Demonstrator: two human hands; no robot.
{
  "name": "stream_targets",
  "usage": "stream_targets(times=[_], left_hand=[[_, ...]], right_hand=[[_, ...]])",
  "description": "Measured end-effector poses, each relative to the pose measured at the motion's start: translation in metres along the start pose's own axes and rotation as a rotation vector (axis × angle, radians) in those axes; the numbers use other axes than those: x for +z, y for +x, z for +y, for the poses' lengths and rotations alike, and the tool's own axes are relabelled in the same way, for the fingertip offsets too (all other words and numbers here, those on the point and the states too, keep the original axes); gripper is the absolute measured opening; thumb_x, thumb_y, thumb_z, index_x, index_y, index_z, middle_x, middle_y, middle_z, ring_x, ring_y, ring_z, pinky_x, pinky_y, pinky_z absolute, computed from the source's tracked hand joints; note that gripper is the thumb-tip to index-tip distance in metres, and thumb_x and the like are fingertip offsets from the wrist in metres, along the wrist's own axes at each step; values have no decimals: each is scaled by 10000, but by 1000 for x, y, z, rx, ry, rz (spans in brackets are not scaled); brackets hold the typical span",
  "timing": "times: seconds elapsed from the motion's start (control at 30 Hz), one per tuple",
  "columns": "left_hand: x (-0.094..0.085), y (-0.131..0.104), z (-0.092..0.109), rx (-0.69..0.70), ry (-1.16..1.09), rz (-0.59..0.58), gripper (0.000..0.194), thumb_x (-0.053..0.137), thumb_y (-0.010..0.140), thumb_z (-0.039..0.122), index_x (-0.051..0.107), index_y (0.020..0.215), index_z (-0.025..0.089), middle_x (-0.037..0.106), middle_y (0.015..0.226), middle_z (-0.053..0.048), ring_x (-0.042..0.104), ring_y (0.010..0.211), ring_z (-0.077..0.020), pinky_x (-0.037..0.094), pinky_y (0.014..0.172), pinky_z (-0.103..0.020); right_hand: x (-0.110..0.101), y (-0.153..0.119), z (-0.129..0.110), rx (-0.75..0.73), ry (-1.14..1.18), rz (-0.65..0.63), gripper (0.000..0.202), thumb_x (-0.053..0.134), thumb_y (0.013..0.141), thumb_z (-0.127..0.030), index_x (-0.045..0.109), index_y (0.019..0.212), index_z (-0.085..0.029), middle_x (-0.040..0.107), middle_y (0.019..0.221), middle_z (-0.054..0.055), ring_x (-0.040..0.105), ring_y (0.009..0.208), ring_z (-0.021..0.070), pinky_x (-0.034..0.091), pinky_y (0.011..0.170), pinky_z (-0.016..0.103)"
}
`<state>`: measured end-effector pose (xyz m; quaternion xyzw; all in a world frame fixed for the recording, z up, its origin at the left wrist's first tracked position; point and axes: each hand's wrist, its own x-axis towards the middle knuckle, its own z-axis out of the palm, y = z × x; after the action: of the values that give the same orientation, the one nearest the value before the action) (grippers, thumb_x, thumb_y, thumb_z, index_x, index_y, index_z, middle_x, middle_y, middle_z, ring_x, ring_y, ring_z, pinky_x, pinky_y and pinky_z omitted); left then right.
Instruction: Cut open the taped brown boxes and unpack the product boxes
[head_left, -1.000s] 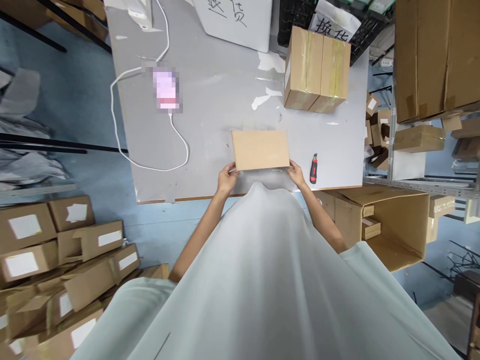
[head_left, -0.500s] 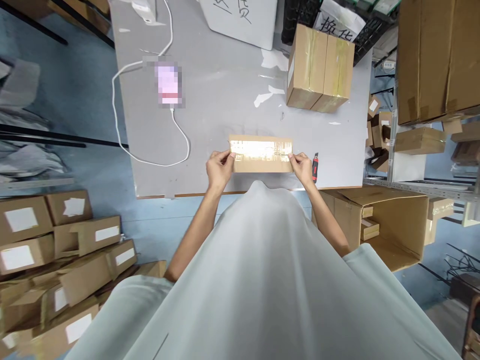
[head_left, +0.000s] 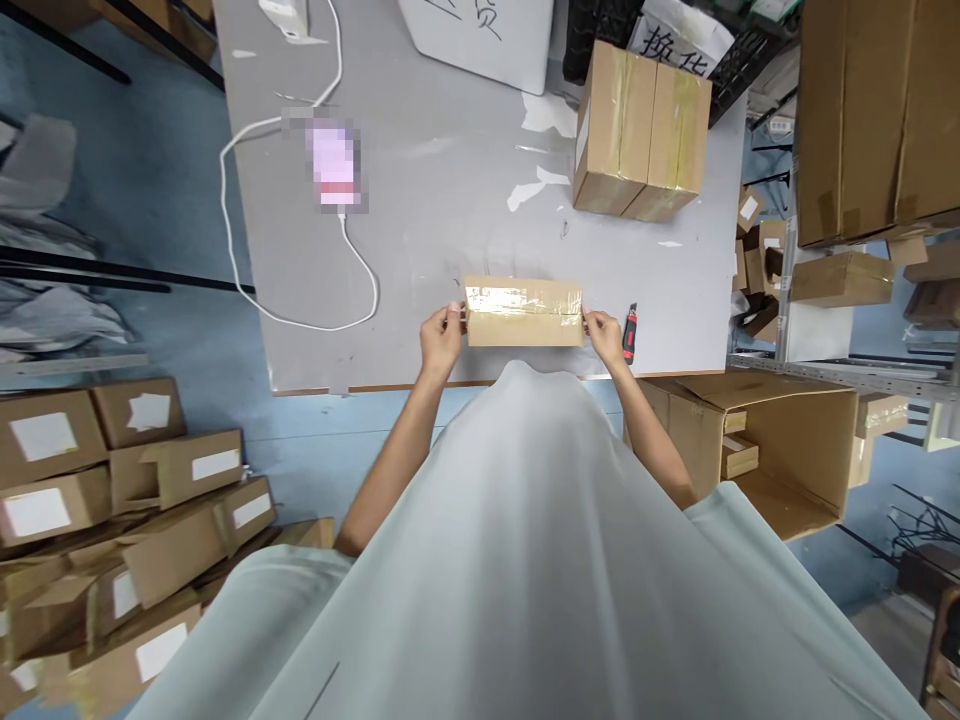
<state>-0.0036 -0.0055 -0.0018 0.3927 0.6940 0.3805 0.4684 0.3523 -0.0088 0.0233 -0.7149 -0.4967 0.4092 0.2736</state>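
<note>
A small, long cardboard box (head_left: 525, 328) lies near the front edge of the table, with shiny clear tape along its top. My left hand (head_left: 440, 340) is closed at the box's left end, thumb up and fingers against the side. At the opposite end, my right hand (head_left: 604, 336) grips the right side between thumb and fingers. The fingertips on the far faces are partly hidden. Just right of my right hand lies a red and black box cutter (head_left: 630, 335).
Two taped cartons (head_left: 645, 130) stand at the table's back right, before a black crate (head_left: 739, 70). A white cable (head_left: 292, 322) loops around a blurred pinkish device (head_left: 334, 165) on the left. Below the table's right edge sits a large open carton (head_left: 802, 450).
Both hands have slid from the box's top corners onto its end sides. The box appears slightly turned, and the bright glare on its tape has shrunk.
</note>
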Motion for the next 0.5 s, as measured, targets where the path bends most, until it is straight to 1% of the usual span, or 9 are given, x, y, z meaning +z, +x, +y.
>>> stream_targets(times=[0.07,0.17,0.2,0.27,0.33,0.4,0.43,0.47,0.5], left_hand=[[-5,-1,-14,-100,-21,-14,529,645,1116,590,850,1304,140,850,1223,-152,807,1017,-252,674,986,-396],[-12,-6,-35,-217,58,-21,481,747,1039,432,815,1411,134,846,1292,-172,812,1035,-255,663,1056,-420],[-13,-9,-40,-240,80,-31,509,780,995,371,802,1444,133,843,1310,-177,812,1031,-257,661,1072,-433],[-16,-14,-47,-263,98,-51,649,832,898,271,760,1531,146,833,1361,-184,810,1013,-257,663,1079,-460],[-15,-16,-48,-267,98,-70,860,877,811,211,681,1647,182,811,1438,-184,812,1032,-260,667,1084,-476],[-12,-16,-45,-262,89,-97,1042,930,747,198,597,1734,217,778,1516,-186,814,1094,-281,665,1105,-497],[-9,-15,-43,-254,81,-116,1088,960,718,206,588,1740,218,766,1539,-191,813,1129,-300,660,1124,-515],[-6,-13,-40,-243,72,-139,1089,989,691,221,615,1714,206,762,1543,-196,811,1163,-323,652,1145,-535],[-2,-11,-37,-229,64,-161,1045,1012,668,242,669,1654,188,768,1530,-199,806,1199,-347,642,1167,-553]], right_hand=[[0,-1,15,68,65,18,683,514,1108,-787,872,1132,-206,864,1152,129,802,914,257,665,939,419],[1,-8,36,151,67,3,532,608,1085,-620,844,1337,-215,885,1161,114,830,913,262,688,1003,462],[2,-10,42,173,47,-17,517,648,1056,-555,828,1396,-209,889,1154,113,837,926,273,689,1034,484],[6,-14,50,207,12,-66,595,715,978,-446,780,1511,-189,890,1180,121,842,955,294,686,1079,522],[12,-16,52,202,10,-112,723,770,903,-380,728,1599,-188,886,1247,126,836,982,299,681,1108,536],[20,-15,50,141,36,-153,787,820,853,-361,717,1618,-203,876,1315,121,827,1050,307,667,1144,539],[24,-14,49,100,48,-173,784,843,837,-370,734,1596,-208,872,1340,119,820,1106,322,656,1167,544],[27,-12,47,65,53,-188,763,866,822,-390,762,1556,-209,867,1359,122,808,1173,345,643,1189,555],[30,-10,44,41,50,-197,738,888,806,-416,791,1506,-203,858,1383,134,790,1248,375,626,1214,571]])
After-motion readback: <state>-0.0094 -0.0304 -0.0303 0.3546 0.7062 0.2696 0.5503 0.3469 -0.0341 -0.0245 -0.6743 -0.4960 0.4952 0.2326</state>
